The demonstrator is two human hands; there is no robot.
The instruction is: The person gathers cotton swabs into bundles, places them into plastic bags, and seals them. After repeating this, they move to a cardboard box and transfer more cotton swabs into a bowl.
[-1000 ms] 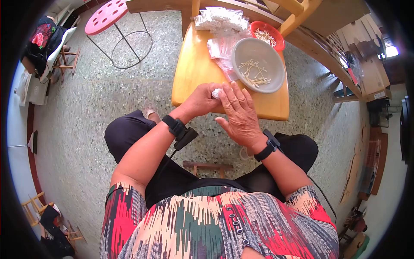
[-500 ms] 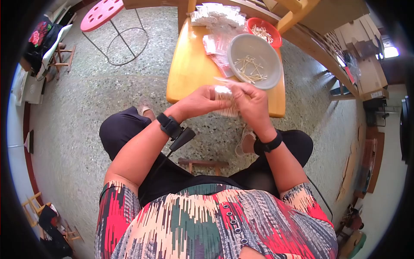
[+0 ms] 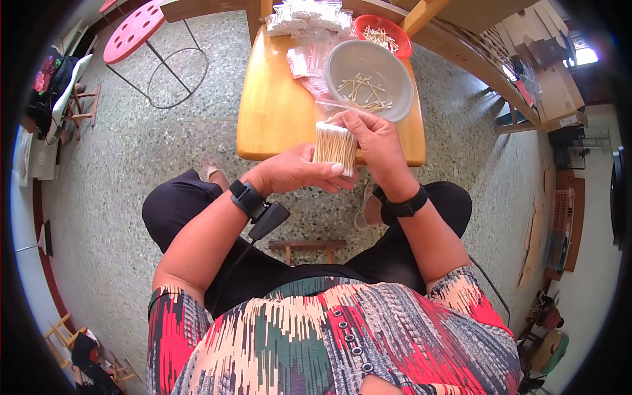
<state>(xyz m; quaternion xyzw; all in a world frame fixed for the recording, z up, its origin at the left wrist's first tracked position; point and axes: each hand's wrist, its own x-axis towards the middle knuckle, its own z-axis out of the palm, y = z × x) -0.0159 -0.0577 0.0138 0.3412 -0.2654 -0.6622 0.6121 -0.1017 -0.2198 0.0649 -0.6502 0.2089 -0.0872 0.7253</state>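
Observation:
A packed bundle of cotton swabs [image 3: 335, 149] with white tips and wooden sticks stands upright in my left hand [image 3: 296, 170]. The thumb lies across its front and the fingers support it from below. Clear plastic, seemingly a bag [image 3: 337, 105], shows above the tips. At the bundle's upper right, my right hand [image 3: 380, 146] pinches the plastic between thumb and fingers. Just beyond my hands, a grey bowl [image 3: 403, 85] on the wooden chair seat [image 3: 266, 99] holds loose swabs [image 3: 364, 91].
A red bowl [image 3: 404, 47] of more swabs sits behind the grey one. To its left lie filled swab packets [image 3: 308, 18] and flat plastic bags [image 3: 306, 64]. A pink stool [image 3: 135, 33] stands on the floor at the upper left; cardboard boxes [image 3: 553, 89] are at the right.
The swab bundle has turned more upright, its sticks now facing me. My left hand has moved lower around its base, while my right hand stays at the upper edge. The whole view has shifted slightly.

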